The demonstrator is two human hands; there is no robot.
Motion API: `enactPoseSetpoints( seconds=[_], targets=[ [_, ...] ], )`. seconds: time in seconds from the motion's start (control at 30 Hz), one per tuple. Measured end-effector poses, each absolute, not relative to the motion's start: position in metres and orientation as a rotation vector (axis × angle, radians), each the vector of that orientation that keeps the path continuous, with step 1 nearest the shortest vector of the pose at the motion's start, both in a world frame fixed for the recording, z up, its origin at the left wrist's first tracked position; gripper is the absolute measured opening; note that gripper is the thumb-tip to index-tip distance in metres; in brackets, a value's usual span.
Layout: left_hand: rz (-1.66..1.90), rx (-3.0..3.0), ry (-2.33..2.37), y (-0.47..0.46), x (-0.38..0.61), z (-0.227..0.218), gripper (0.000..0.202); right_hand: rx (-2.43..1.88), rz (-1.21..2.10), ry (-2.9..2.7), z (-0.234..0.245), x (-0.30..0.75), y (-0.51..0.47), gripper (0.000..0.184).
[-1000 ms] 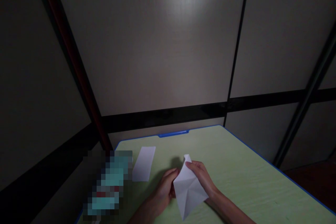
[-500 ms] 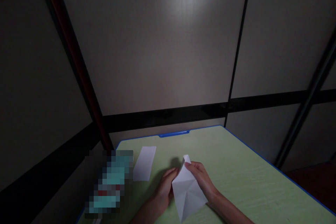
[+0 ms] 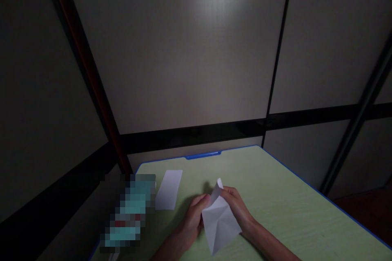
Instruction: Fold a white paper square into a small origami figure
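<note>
A creased white sheet of paper [image 3: 221,224] is held above the table between both hands. Its far end is folded up into a narrow, upright flap, and crease lines cross the part nearer to me. My left hand [image 3: 195,216] grips the paper's left edge, thumb on top near the base of the flap. On the other side, my right hand [image 3: 234,203] pinches the paper's right edge beside the flap. The fingers underneath the sheet are mostly hidden.
A flat white paper strip [image 3: 169,189] lies on the light green table [image 3: 275,195], left of my hands. Further left is a blurred-out teal object [image 3: 134,204]. A blue handle [image 3: 203,155] sits at the far edge, before wardrobe-like panels [image 3: 190,69].
The folded flap at the paper's far end stands more upright and tilts right. My left thumb has moved up onto the paper, and my right thumb has shifted slightly right.
</note>
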State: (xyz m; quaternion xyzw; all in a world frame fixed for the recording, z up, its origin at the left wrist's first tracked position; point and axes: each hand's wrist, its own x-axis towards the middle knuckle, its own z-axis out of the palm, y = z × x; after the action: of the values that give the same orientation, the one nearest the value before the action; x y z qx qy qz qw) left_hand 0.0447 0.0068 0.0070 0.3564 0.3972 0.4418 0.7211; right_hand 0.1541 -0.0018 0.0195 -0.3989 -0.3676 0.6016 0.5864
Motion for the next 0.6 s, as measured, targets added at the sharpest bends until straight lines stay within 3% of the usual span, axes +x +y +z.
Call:
enactPoseSetpoints(
  seconds=[0.6],
  targets=[
    [0.896, 0.843, 1.008, 0.0069, 0.0445, 0.0106, 0.025, -0.861, 1.531, -0.869, 0.0158, 0.1554, 0.0, 0.022]
  ],
)
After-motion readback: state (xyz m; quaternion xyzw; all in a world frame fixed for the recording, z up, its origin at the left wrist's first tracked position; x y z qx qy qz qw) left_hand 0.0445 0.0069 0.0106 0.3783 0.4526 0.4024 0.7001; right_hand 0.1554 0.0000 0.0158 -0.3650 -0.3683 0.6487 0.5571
